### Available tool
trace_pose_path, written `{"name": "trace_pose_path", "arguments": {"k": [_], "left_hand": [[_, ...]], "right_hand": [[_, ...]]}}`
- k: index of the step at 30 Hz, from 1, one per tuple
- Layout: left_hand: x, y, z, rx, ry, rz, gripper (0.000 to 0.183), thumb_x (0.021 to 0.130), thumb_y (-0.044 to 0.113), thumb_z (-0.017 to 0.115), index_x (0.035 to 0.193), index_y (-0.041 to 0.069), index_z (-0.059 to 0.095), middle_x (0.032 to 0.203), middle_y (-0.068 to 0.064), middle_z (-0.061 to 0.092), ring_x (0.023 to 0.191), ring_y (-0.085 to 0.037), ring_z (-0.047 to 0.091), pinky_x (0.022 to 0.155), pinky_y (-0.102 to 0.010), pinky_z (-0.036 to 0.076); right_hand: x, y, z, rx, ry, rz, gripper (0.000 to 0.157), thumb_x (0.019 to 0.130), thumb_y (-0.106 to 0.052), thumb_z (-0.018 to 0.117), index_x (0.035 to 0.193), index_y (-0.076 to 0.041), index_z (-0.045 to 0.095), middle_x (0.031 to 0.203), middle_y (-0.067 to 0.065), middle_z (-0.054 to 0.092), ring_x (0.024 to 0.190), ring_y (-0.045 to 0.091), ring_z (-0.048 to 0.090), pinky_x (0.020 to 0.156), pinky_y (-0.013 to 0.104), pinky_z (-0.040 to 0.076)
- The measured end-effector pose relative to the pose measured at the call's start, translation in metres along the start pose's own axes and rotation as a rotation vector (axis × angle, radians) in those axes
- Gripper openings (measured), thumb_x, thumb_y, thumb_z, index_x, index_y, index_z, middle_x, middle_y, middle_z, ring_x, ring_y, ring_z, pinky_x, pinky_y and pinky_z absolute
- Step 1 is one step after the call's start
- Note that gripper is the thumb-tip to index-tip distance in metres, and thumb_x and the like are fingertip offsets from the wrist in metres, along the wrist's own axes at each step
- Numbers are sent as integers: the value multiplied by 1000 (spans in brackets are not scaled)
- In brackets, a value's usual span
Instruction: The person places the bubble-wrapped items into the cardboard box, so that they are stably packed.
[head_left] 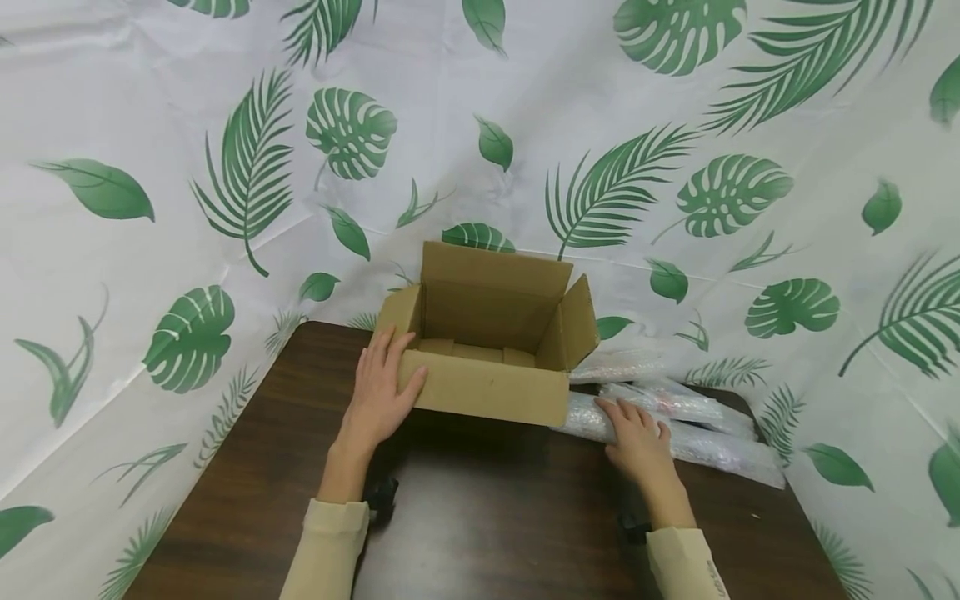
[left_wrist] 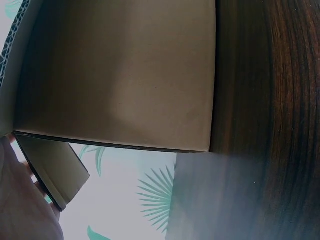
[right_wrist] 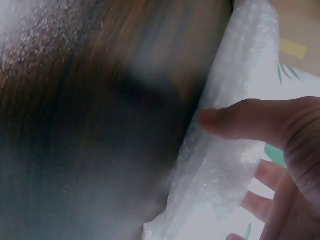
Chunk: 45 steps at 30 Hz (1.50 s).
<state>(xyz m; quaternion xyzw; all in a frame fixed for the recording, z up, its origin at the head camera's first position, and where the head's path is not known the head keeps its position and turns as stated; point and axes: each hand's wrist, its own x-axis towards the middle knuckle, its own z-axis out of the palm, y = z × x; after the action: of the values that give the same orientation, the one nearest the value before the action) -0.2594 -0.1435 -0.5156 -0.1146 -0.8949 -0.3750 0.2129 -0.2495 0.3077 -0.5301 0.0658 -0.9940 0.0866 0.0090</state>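
Note:
An open cardboard box point(head_left: 483, 390) stands toward the back of the table, flaps raised and folded outward; its visible inside holds nothing. My left hand point(head_left: 380, 392) rests at its front left corner, fingers stretched over the left flap and thumb against the front flap. In the left wrist view, fingertips show behind the side flap point(left_wrist: 59, 172). My right hand point(head_left: 639, 442) grips a long bubble-wrapped package point(head_left: 723, 454) right of the box, with the thumb along its near edge and fingers over the top. What lies inside the wrap is hidden.
More bubble-wrapped packages point(head_left: 678, 402) lie behind the gripped one, along the back right table edge. The dark wooden table point(head_left: 480, 517) stretches in front of the box. A white leaf-print sheet point(head_left: 465, 133) hangs close behind the table.

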Motion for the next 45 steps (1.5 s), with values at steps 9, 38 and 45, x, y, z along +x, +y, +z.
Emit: {"name": "trace_pose_path", "arguments": {"k": [9, 38, 45], "left_hand": [[1, 3, 2, 2, 15, 17, 61, 106, 42, 60, 159, 14, 46, 172, -23, 31, 161, -46, 28, 128, -74, 17], [-1, 2, -3, -1, -31, -30, 62, 109, 47, 55, 162, 20, 41, 176, -19, 25, 164, -43, 22, 131, -69, 14], [-1, 2, -3, -2, -37, -33, 62, 109, 47, 55, 163, 20, 41, 176, -19, 26, 164, -43, 23, 131, -68, 15]], "right_hand": [[-4, 3, 0, 9, 15, 27, 86, 85, 2, 71, 163, -23, 44, 161, 23, 46, 149, 55, 38, 108, 91, 24], [-19, 12, -56, 113, 67, 7, 78, 92, -24, 77, 162, -12, 44, 146, 36, 54, 133, 59, 54, 100, 77, 47], [-21, 9, -79, 135, 123, 46, 78, 97, -27, 75, 164, -10, 41, 151, 37, 50, 136, 60, 49, 104, 77, 44]]}}
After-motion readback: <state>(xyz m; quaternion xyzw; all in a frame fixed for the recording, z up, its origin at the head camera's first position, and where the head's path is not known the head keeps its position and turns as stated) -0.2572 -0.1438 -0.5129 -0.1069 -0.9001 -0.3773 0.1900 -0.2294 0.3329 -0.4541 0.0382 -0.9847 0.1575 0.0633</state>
